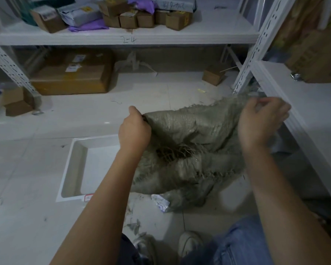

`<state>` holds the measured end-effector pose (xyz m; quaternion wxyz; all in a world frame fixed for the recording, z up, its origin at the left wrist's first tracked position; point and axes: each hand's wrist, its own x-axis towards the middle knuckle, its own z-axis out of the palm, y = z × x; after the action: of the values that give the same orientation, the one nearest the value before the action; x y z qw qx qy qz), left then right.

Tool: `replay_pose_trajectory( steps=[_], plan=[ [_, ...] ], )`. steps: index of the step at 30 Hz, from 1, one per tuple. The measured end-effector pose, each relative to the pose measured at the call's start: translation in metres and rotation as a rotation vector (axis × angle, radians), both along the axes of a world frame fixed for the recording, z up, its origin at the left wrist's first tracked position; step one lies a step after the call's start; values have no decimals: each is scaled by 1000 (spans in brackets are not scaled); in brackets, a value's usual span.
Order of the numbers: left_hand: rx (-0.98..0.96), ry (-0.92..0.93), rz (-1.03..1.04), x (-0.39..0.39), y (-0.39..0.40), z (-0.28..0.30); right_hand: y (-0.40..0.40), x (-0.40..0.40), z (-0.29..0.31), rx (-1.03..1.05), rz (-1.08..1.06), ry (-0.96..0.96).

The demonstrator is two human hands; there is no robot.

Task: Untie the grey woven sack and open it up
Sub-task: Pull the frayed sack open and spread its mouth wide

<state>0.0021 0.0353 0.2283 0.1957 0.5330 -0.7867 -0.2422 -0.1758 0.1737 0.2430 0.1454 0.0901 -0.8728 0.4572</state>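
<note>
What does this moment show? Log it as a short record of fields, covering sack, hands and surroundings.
sack: grey woven sack on the tiled floor, mouth pulled apart, frayed strands at the opening
left hand: left hand gripping the sack's left edge
right hand: right hand gripping the right edge, raised, blurred
beside sack: white tray on the floor, to its left
behind: shelving with cardboard boxes
tie: none visible

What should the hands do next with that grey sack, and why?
Probably pull the two hands further apart. The left hand and right hand each grip the grey sack's frayed rim, and only a small dark gap shows, so the mouth looks just partly open.
</note>
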Motion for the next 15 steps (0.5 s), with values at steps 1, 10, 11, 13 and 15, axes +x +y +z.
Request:
replay_pose_trajectory(
  steps=[1, 10, 11, 13, 15],
  plan=[
    [16, 33, -11, -1, 1, 2, -2, 12, 6, 24, 22, 133],
    [42, 101, 1, 5, -9, -2, -6, 27, 7, 1032, 290, -118],
    [34, 97, -5, 5, -10, -3, -7, 27, 9, 943, 264, 12],
    [16, 99, -13, 5, -10, -2, -10, 31, 13, 731, 436, 126],
    [14, 105, -18, 4, -9, 0, -14, 42, 12, 706, 812, -221]
  ],
)
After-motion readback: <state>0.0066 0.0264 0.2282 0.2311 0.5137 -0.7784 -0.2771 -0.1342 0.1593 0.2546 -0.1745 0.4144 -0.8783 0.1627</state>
